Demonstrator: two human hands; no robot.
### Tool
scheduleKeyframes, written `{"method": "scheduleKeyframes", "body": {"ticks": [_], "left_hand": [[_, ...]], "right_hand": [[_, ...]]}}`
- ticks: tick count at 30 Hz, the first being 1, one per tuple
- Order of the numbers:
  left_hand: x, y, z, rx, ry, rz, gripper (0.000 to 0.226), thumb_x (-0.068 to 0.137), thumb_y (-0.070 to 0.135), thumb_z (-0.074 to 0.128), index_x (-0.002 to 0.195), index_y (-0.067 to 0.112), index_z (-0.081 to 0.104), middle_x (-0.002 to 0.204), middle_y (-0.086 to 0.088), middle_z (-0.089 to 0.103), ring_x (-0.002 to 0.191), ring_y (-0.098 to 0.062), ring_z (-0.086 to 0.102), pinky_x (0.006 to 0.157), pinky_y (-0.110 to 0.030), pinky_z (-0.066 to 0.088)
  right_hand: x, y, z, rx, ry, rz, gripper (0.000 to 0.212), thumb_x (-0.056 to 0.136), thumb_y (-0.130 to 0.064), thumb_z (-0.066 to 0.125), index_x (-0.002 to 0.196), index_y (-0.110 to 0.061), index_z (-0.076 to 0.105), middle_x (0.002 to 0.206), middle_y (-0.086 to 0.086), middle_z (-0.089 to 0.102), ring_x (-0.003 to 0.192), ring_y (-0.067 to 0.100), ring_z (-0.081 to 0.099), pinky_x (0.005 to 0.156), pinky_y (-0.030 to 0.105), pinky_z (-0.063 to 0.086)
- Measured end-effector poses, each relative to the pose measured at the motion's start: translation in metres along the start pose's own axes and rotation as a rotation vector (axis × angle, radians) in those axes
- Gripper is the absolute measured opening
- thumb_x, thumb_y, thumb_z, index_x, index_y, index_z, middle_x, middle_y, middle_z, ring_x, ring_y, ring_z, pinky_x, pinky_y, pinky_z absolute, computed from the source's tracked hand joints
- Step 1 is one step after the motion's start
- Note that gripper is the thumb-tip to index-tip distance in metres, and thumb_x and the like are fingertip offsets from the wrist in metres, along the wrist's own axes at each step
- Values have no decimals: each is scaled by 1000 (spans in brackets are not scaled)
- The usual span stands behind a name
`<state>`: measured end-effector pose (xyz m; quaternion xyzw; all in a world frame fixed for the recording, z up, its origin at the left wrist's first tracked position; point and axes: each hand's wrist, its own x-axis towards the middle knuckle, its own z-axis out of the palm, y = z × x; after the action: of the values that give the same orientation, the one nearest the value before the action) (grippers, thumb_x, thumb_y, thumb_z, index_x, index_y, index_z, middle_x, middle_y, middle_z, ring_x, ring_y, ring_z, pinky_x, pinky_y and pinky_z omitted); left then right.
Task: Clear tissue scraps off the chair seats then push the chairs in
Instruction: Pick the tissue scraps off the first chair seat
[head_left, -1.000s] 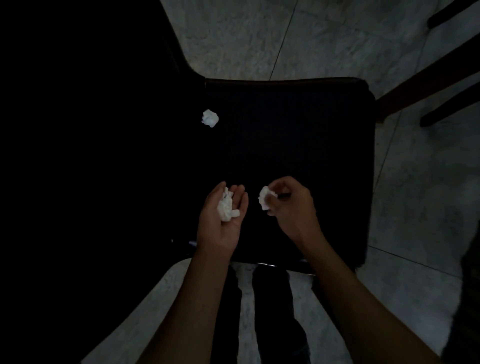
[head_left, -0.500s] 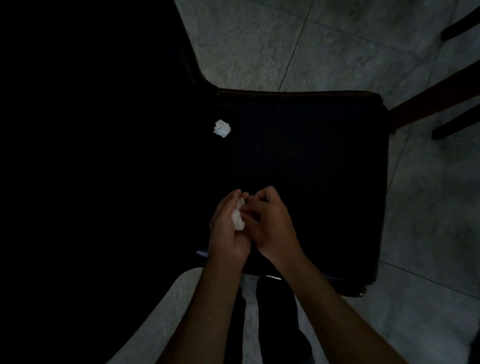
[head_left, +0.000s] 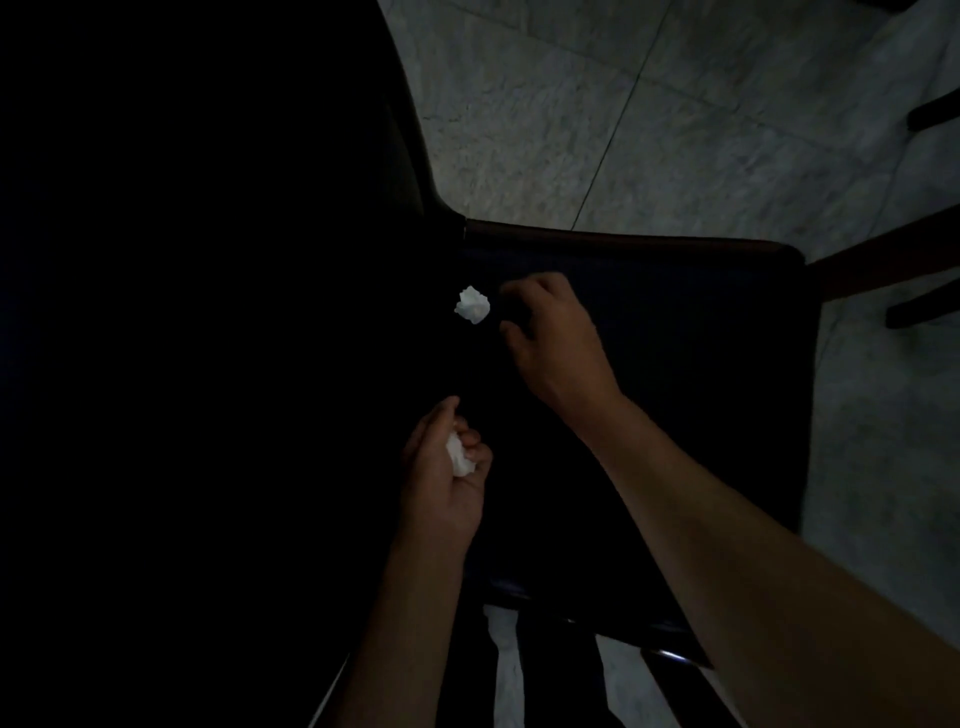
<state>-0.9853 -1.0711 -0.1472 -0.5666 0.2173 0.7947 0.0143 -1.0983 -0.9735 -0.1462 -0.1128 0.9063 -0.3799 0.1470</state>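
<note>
No readable text, label, brand, number or sign is showing anywhere in this dim view.

Dim room, grey marble floor (head_left: 727, 130)
</note>
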Motion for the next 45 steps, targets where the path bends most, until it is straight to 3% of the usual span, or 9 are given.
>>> {"method": "scheduleKeyframes", "body": {"ticks": [6, 14, 18, 25, 31, 34, 37, 41, 45], "left_hand": [[2, 6, 8, -76, -5, -38, 14, 98, 4, 48, 92, 5, 61, 68, 0, 52, 42, -2, 45, 38, -13, 35], [3, 8, 6, -158, -20, -39, 20, 99, 3, 44, 90, 4, 62, 67, -4, 65, 50, -6, 58, 41, -15, 44], [2, 7, 3, -240, -38, -38, 17, 97, 7, 52, 92, 1, 67, 86, -15, 75, 88, -26, 69, 64, -29, 61], [-3, 1, 0, -152, -186, -8, 36, 99, 14, 49, 79, 7, 79, 101, -16, 75, 95, -27, 73, 73, -32, 61], [-8, -7, -3, -85, -138, -74, 42, 98, 19, 52, 137, 2, 54, 137, -17, 59, 117, -28, 62, 98, -35, 51], [-17, -11, -1, -82, -173, -67, 27, 90, 19, 56, 113, 9, 66, 117, -11, 70, 100, -23, 68, 82, -31, 58], [-21, -16, -1, -66, -182, -91, 22, 90, 20, 55, 108, 11, 65, 113, -10, 70, 98, -22, 67, 65, -27, 58], [-19, -23, -2, 5, -142, -52, 15, 98, 17, 53, 104, 9, 64, 105, -9, 67, 97, -21, 64, 79, -27, 53], [-18, -20, -5, 317, -33, 151, 12, 94, 13, 61, 95, 13, 73, 86, -3, 73, 78, -13, 70, 61, -25, 54]], "right_hand": [[41, -3, 26, -83, -208, -29, 38, 94, -24, 62, 131, -13, 60, 128, 10, 49, 107, 29, 59, 91, 40, 50], [25, 1, 37, -160, -240, -69, 15, 92, -10, 62, 107, -6, 62, 112, 14, 47, 86, 27, 56, 70, 30, 47], [7, -3, 26, 88, -125, 193, 14, 94, -18, 62, 103, -7, 65, 108, 12, 59, 90, 21, 61, 71, 29, 51], [-63, -13, 8, 548, -7, 362, 13, 89, -14, 70, 100, -13, 64, 99, 2, 67, 89, 10, 67, 74, 22, 55], [-93, -15, 24, 554, -17, 305, 14, 87, -7, 66, 92, -20, 64, 98, 5, 67, 89, 13, 67, 76, 29, 55], [-101, -11, 31, 415, -8, 303, 5, 87, -14, 68, 86, -18, 65, 89, -1, 65, 92, 20, 63, 77, 40, 53], [-109, -10, 30, 292, 30, 283, 5, 86, -18, 70, 81, -21, 69, 92, -8, 62, 102, 15, 52, 81, 23, 44], [-118, -8, 23, 249, -53, 202, 9, 90, -16, 68, 94, -15, 77, 120, -7, 53, 118, 14, 39, 93, 21, 40], [-127, -4, 9, 409, -83, 229, 19, 90, -16, 69, 107, -22, 74, 124, -7, 52, 113, 1, 52, 91, 16, 46]]}}
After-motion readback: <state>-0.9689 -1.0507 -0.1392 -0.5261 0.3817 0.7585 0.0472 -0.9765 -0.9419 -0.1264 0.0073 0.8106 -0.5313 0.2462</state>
